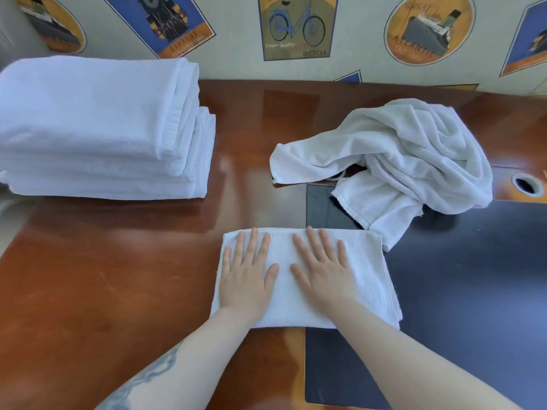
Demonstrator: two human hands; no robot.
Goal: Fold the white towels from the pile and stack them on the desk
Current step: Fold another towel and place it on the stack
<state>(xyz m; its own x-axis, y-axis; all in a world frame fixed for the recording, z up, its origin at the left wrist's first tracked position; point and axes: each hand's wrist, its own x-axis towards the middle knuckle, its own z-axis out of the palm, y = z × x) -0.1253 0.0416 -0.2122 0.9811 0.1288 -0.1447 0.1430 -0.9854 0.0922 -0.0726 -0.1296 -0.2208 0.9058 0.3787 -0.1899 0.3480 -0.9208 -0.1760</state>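
Wooden desk (118,276): we've both hands flat, fingers spread, on folded towel (367,270), long axis L-R; left hand (247,279) nearer stack (97,128) far left, right hand (321,273) nearer pile (414,155)

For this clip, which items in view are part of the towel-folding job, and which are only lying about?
Part of the job:
folded white towel under both flat hands, left hand, right hand
crumpled pile of white towels
stack of folded white towels
brown wooden desk

Lying about:
black desk mat
round cable hole
vintage wall posters
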